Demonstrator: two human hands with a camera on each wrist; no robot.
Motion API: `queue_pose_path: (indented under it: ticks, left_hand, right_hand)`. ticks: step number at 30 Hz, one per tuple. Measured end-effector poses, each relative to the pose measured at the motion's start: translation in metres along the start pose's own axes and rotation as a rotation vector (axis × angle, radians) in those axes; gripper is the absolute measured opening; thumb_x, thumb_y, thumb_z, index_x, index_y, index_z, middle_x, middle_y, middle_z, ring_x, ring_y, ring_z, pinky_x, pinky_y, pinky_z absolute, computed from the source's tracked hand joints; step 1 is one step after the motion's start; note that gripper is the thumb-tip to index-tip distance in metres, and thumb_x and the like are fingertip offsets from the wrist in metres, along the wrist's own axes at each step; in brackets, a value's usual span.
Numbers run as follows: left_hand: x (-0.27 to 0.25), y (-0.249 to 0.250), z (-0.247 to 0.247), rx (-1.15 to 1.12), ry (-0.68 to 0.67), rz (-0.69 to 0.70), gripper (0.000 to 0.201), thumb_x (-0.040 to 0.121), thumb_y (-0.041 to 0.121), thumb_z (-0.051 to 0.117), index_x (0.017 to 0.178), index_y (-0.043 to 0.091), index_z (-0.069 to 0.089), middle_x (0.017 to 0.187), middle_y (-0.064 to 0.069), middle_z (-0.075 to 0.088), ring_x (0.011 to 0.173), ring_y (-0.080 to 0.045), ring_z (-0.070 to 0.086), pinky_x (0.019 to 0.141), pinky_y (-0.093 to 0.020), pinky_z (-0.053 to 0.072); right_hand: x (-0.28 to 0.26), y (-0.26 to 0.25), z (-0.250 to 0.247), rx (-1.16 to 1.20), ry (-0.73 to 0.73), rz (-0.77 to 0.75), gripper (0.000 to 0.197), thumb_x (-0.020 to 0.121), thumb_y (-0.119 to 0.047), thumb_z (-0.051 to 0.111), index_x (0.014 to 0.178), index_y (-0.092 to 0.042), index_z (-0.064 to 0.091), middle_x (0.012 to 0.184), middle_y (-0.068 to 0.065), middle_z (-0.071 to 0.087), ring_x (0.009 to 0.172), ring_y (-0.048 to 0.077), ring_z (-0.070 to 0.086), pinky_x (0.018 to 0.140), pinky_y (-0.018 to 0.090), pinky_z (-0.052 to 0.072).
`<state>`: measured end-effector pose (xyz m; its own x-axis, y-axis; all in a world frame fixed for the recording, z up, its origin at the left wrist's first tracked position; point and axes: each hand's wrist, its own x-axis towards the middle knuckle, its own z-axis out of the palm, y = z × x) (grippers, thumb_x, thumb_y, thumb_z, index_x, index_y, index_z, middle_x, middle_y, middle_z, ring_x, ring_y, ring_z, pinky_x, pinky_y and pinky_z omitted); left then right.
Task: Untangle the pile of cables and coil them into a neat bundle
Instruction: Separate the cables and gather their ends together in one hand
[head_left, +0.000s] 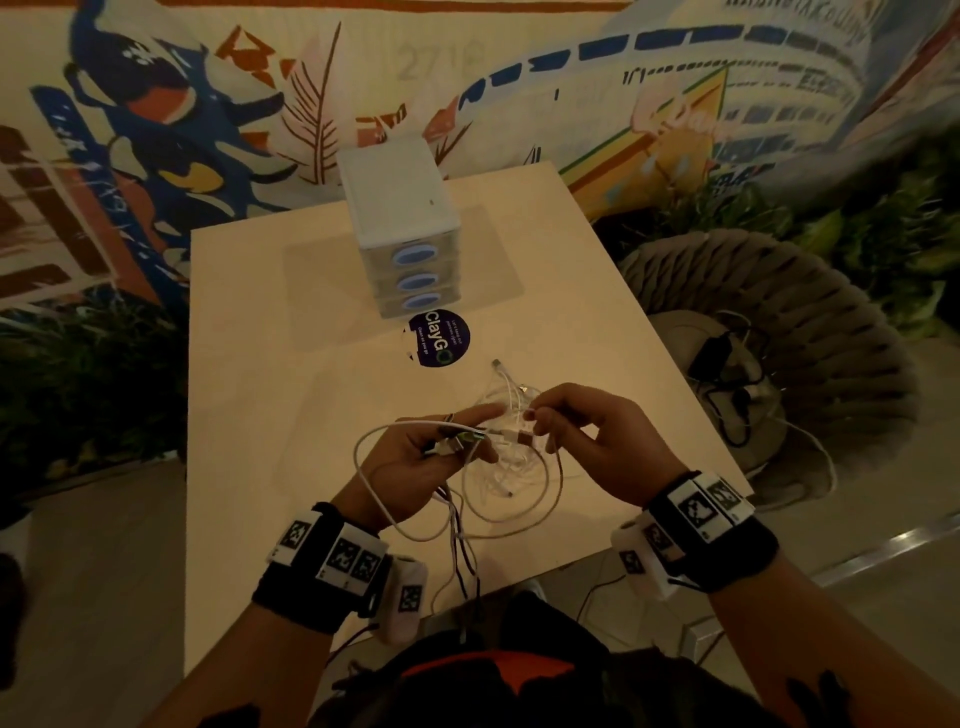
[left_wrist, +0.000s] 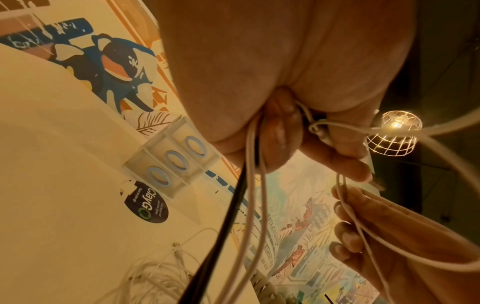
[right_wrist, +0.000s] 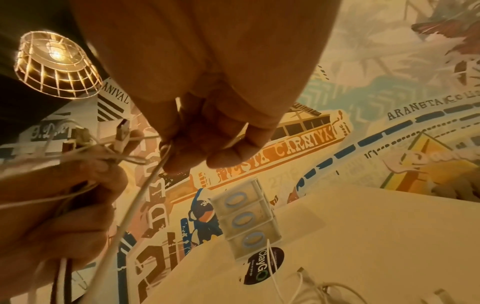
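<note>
Your left hand (head_left: 415, 457) grips the plug ends; your right hand (head_left: 587, 431) pinches one white cable (right_wrist: 135, 197). Pull it away from your left fist slowly.

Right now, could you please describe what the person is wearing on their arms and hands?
Both forearms are bare. Each wrist carries a black band: the left band and the right band bear white blocks printed with black square markers. A thin wire runs from the right band. The left hand has a ring.
</note>
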<state>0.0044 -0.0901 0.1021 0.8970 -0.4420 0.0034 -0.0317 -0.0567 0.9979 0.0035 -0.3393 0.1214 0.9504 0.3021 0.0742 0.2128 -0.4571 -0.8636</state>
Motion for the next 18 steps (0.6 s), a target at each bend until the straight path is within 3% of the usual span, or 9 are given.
queue_pose_path:
  ticks: [2,5,8,11,15,17,18]
  left_hand:
    - [0.002,0.000,0.002,-0.030,0.034,-0.015,0.024,0.095,0.002,0.060,0.092,0.018,0.078,0.118,0.024,0.071,0.122,-0.004,0.063,0.099,-0.017,0.047]
    - [0.004,0.000,0.007,-0.059,0.139,-0.020,0.021,0.094,0.001,0.062,0.105,0.014,0.075,0.103,0.012,0.078,0.110,-0.008,0.069,0.095,-0.016,0.048]
    - [0.008,-0.005,0.008,-0.056,0.278,-0.039,0.018,0.092,-0.004,0.065,0.092,0.009,0.077,0.105,0.014,0.077,0.105,-0.004,0.070,0.091,-0.013,0.049]
    - [0.012,-0.007,0.005,-0.057,0.386,-0.035,0.018,0.093,-0.004,0.064,0.087,0.008,0.076,0.103,0.011,0.077,0.098,-0.001,0.071,0.090,-0.013,0.049]
    - [0.013,-0.006,0.004,-0.101,0.469,-0.011,0.018,0.094,-0.009,0.059,0.100,0.003,0.071,0.108,0.013,0.075,0.087,0.001,0.072,0.081,-0.011,0.050]
    - [0.014,-0.006,0.005,-0.142,0.468,-0.027,0.020,0.096,-0.007,0.057,0.105,0.006,0.069,0.120,0.002,0.072,0.080,-0.001,0.070,0.071,-0.009,0.049]
    - [0.015,-0.007,0.004,-0.148,0.464,-0.025,0.020,0.096,-0.005,0.058,0.103,0.008,0.070,0.126,-0.004,0.069,0.080,-0.002,0.070,0.072,-0.010,0.050]
  right_hand:
    - [-0.003,0.003,-0.002,0.044,0.046,0.004,0.013,0.102,-0.019,0.058,0.103,-0.027,0.068,0.088,-0.008,0.072,0.074,0.017,0.071,0.074,0.035,0.058]
    - [-0.010,0.010,-0.006,0.093,0.091,0.020,0.012,0.101,-0.016,0.059,0.103,-0.023,0.069,0.090,-0.009,0.072,0.074,0.018,0.071,0.073,0.031,0.058]
    - [-0.021,0.021,-0.013,0.071,0.114,0.036,0.012,0.099,-0.013,0.061,0.101,-0.019,0.071,0.091,-0.011,0.073,0.079,0.017,0.071,0.076,0.028,0.057]
    - [-0.039,0.042,-0.026,-0.025,0.094,0.052,0.009,0.095,-0.022,0.067,0.099,-0.024,0.075,0.094,-0.013,0.073,0.087,0.014,0.070,0.080,0.027,0.054]
    - [-0.072,0.082,-0.029,-0.193,-0.305,0.256,0.007,0.092,-0.046,0.069,0.093,-0.044,0.076,0.094,-0.020,0.072,0.087,0.006,0.067,0.079,0.029,0.054]
    - [-0.090,0.104,-0.016,-0.292,-0.505,0.377,0.021,0.086,-0.065,0.064,0.092,-0.048,0.073,0.091,-0.021,0.072,0.086,0.001,0.067,0.079,0.026,0.056]
    - [-0.098,0.113,-0.007,-0.343,-0.584,0.419,0.026,0.085,-0.068,0.061,0.096,-0.048,0.073,0.092,-0.021,0.072,0.087,-0.001,0.067,0.079,0.023,0.054]
